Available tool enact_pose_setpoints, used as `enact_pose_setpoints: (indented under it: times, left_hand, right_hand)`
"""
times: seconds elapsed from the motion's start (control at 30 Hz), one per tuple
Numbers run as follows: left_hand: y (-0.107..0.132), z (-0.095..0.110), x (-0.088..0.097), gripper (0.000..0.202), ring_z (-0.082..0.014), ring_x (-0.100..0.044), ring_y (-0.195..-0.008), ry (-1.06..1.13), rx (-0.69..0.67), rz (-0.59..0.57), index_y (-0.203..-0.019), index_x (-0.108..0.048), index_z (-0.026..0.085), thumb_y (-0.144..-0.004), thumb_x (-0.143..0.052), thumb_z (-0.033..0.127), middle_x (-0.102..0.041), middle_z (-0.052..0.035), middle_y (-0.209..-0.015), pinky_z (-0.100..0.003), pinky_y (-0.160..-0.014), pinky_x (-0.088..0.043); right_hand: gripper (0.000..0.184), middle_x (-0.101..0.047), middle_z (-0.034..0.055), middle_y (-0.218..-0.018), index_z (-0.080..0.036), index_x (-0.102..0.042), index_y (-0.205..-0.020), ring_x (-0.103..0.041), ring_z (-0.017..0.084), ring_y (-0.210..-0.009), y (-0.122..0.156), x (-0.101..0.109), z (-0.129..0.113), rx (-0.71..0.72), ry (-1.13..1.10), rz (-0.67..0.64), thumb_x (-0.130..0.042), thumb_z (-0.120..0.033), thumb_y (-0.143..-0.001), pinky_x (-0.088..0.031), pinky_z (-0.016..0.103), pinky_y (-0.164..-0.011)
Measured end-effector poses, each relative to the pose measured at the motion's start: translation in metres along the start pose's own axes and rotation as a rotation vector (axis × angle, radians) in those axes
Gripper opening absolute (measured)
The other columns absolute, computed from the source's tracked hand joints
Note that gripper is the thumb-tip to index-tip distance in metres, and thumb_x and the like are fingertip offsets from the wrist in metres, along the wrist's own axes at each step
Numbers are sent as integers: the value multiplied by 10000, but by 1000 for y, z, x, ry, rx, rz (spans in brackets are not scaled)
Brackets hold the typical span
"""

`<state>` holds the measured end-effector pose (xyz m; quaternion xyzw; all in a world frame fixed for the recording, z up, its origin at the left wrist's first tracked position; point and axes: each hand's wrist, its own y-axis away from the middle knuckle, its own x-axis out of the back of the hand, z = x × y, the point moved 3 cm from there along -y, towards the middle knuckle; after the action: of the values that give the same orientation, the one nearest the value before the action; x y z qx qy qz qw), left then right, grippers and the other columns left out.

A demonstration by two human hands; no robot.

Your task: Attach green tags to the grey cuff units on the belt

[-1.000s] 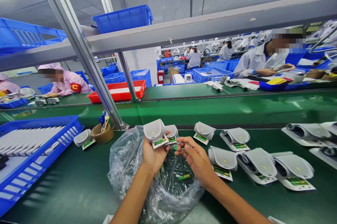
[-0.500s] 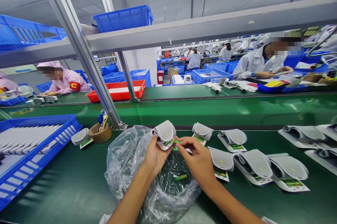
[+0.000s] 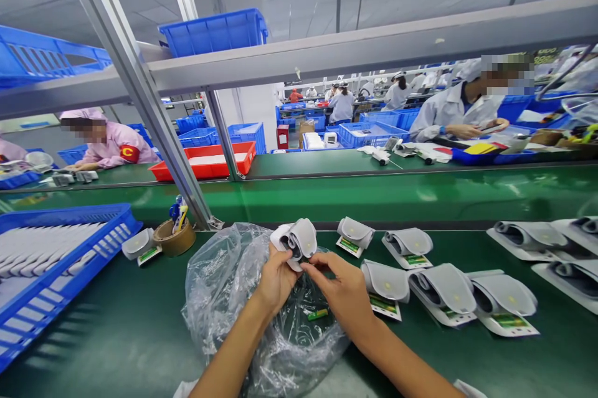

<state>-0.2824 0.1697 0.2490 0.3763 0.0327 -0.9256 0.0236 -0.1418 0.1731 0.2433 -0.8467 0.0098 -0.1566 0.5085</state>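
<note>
My left hand (image 3: pixel 275 279) grips a grey rolled cuff unit (image 3: pixel 299 240) from below, over an open clear plastic bag (image 3: pixel 219 298). My right hand (image 3: pixel 337 291) pinches at the unit's lower edge, fingers pressed together; what sits under the fingertips is hidden. A green battery (image 3: pixel 317 314) lies inside the bag below my hands. More grey cuff units (image 3: pixel 434 286) with green batteries showing lie in rows on the green table to the right.
A blue crate (image 3: pixel 51 261) of white parts sits at the left. A tape roll (image 3: pixel 175 237) with pens and one more cuff unit (image 3: pixel 139 245) stand beside it. A slanted metal post (image 3: pixel 154 118) rises from the table. Other people work across the green conveyor (image 3: pixel 374 192).
The unit in my left hand has turned, its green battery side now facing away. My right hand moved in from beside it and now presses on its lower edge.
</note>
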Motion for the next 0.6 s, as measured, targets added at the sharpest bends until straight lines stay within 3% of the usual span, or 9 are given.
enact_pose_setpoints:
  times: [0.17, 0.33, 0.43, 0.6]
  left_hand:
    - [7, 0, -5, 1068, -292, -639, -1161, -55, 97, -108, -1547, -308, 213, -605, -811, 202, -668, -121, -1309, -416, -1002, -514]
    - [7, 1, -3, 1072, -284, -666, -1104, -57, 151, -144, -1552, -304, 191, -577, -748, 152, -707, -109, -1221, -410, -978, -532]
    - [7, 1, -1, 1085, -299, -669, -1117, -49, 177, -161, -1554, -309, 163, -548, -712, 109, -722, -116, -1196, -431, -991, -540]
    - [4, 2, 5, 1046, -331, -641, -1211, -20, 167, -113, -1564, -344, 161, -580, -687, 74, -718, -134, -1259, -510, -1070, -520]
  right_hand:
    - [198, -623, -21, -743, -196, -625, -798, -569, 133, -677, -2, 0, -6, -56, -72, 81, -767, -231, -932, -444, 254, -630]
    - [216, -545, -30, -717, -194, -593, -720, -501, 123, -642, 0, -7, 8, -355, -213, 105, -783, -187, -822, -395, 242, -581]
    - [182, -521, -24, -726, -190, -608, -731, -477, 120, -626, 0, -8, 16, -461, -269, 90, -760, -258, -806, -386, 244, -564]
    - [282, -543, 1, -760, -190, -595, -834, -502, 137, -669, -1, -10, 21, -565, -360, -42, -658, -451, -919, -439, 262, -616]
